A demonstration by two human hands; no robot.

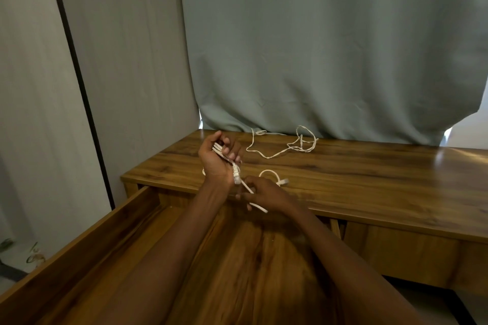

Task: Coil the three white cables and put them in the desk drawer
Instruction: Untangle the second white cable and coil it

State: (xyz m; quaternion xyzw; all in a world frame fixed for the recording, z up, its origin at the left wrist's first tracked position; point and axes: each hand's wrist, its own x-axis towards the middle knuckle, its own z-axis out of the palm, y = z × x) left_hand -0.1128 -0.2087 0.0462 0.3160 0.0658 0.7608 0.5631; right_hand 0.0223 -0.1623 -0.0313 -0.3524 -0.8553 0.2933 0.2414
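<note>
Two bare hands work over an open wooden drawer (87, 240), its near end cut off by the frame edge; the left hand (217, 159) is closed round a bundle of white cable loops (227, 155), w/ part of the bundle hidden in the fist. The right hand (264, 192) pinches that cable's loose tail between thumb and fingers, the other fingers partly curled. Three cables in all: the held one, a small coil (272, 174) half hidden behind the right hand, and a loose, tangled one (290, 145) near the desk (369, 179) back edge, by a grey-green curtain (317, 47).
</note>
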